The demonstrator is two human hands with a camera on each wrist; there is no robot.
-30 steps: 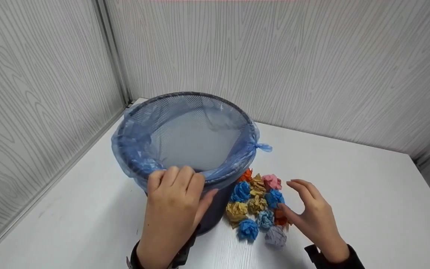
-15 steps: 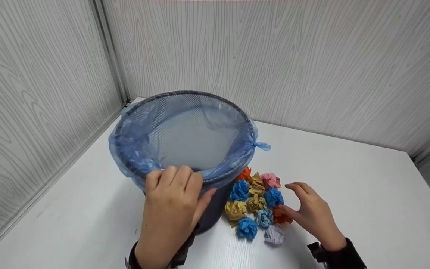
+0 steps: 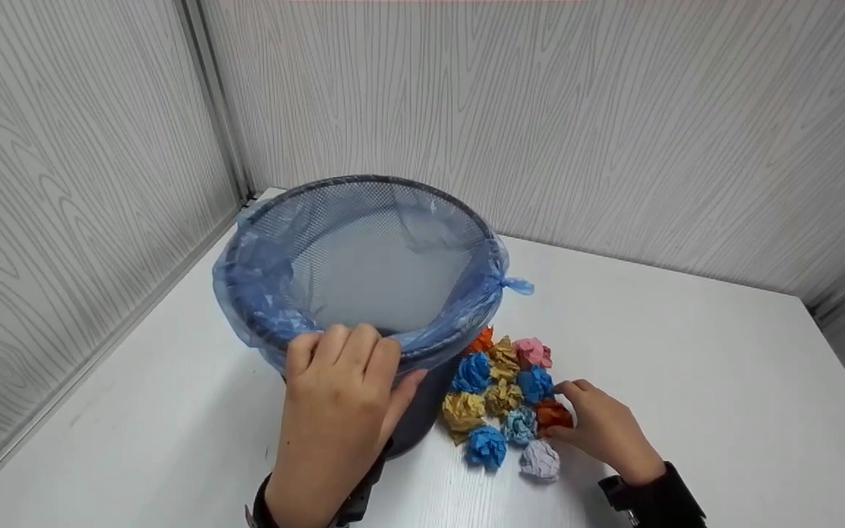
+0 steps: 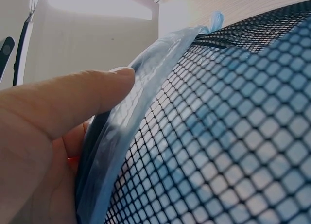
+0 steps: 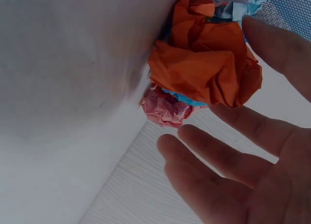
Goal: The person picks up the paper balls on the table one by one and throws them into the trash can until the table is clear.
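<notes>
Two hands in view. My left hand (image 3: 342,381) grips the near rim of the mesh bin (image 3: 364,257), fingers curled over the blue liner bag (image 3: 261,293), thumb on the outer wall. My right hand (image 3: 602,425) curls its fingers around an orange paper ball (image 3: 553,415), thumb and fingertips touching it. That ball sits on the tabletop (image 3: 686,345) at the right edge of a cluster of crumpled paper balls (image 3: 499,396), just beside the bin.
</notes>
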